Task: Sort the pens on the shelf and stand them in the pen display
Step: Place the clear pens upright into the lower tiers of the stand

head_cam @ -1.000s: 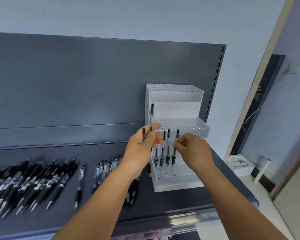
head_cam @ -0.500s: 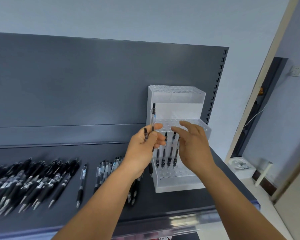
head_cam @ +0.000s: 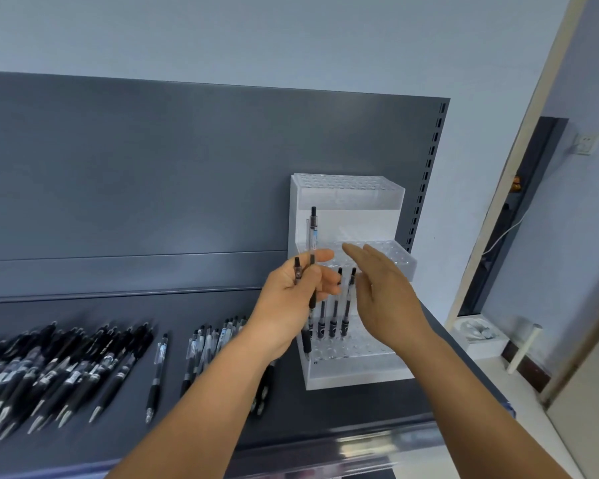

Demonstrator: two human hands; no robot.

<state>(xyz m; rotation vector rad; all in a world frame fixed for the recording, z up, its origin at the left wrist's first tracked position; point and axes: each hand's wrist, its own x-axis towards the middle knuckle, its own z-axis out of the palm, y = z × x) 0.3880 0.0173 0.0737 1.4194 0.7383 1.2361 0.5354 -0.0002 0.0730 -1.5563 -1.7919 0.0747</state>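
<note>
Before display (head_cam: 346, 209), left fingers (head_cam: 320, 281) gripping pens (head_cam: 312, 236)

Looks like a shop mock-up: dark grey metal retail shelf (head_cam: 325, 420) with slotted upright (head_cam: 426, 174), clear tiered acrylic pen display (head_cam: 346, 375), rows of black pens (head_cam: 66, 368).

Left hand (head_cam: 296, 292) curled, right hand (head_cam: 382, 292) flat

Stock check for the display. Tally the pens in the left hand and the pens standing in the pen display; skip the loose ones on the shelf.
Pens held in the left hand: 2
Pens standing in the pen display: 4, the leftmost partly hidden by fingers
Total: 6
</note>
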